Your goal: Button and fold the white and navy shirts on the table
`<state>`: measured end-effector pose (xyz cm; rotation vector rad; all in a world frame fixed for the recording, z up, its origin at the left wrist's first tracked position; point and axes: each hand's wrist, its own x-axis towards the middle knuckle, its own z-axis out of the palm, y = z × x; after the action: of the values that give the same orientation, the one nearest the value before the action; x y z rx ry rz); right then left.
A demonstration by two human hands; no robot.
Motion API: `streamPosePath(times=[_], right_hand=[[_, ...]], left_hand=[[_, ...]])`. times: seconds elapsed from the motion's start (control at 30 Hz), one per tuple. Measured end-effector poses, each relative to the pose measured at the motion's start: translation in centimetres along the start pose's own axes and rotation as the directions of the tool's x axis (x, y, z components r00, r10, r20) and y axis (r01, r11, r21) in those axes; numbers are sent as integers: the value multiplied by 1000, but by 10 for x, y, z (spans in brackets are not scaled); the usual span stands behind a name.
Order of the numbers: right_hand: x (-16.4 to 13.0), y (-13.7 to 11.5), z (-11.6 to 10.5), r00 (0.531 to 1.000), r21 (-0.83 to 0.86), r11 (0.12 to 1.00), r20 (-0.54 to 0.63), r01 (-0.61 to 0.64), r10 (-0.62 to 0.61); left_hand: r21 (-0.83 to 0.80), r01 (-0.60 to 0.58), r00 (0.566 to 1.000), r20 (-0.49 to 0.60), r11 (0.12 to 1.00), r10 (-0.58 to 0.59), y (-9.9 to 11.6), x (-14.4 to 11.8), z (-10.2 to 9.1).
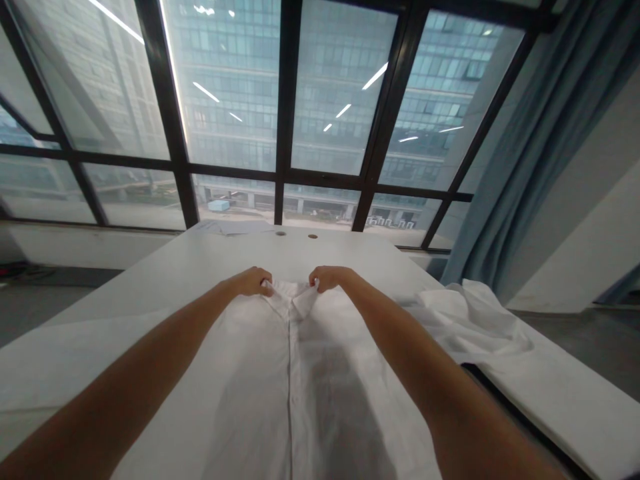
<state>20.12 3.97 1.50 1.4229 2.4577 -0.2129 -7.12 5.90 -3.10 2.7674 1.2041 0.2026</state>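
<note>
A white button-up shirt lies flat, front up, on a white table, its collar pointing away from me. My left hand pinches the left tip of the collar. My right hand pinches the right tip. Both forearms stretch out over the shirt's shoulders, and the button placket runs straight down the middle between them.
A second white garment lies crumpled on the table at the right. Papers rest at the table's far edge beside two small round holes. Large windows stand behind the table, with a blue curtain at the right.
</note>
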Motion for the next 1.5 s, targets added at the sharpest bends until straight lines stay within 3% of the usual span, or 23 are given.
streamPosePath(times=[0.1,0.33,0.47,0.57,0.63,0.73,0.87,1.03,1.33,1.5], right_hand=[[-12,4,-1,999,7,1000,31,12,-12],[-41,-1,8,996,-121,993,-83,10,-20],[-35,-3,8,986,-182,975,-131,-127,104],[-23,-6,11,944,-170,956,-270,-239,188],[-17,-13,20,892,-105,942,-370,-319,261],[-21,-30,44,815,9,912,-447,-409,370],[-47,-57,87,802,137,909,-432,-395,413],[-67,-70,125,868,269,889,-240,-370,434],[-26,-36,120,879,286,886,-207,-366,430],[-19,-38,112,829,239,878,-296,-416,474]], left_hand=[[-15,4,1000,6,1000,-4,-2,-5,-7],[134,15,1000,-17,991,-13,8,-17,-10],[228,75,997,-40,971,-68,20,-6,-9],[283,197,977,-131,939,-166,36,6,-6],[293,300,947,-202,908,-248,48,9,0],[261,394,914,-212,881,-346,62,-5,17],[174,352,934,-128,920,-333,71,-51,42],[93,366,928,42,926,-371,73,-90,63],[82,376,927,-32,923,-375,48,-54,68],[89,358,934,-50,930,-355,42,-35,69]])
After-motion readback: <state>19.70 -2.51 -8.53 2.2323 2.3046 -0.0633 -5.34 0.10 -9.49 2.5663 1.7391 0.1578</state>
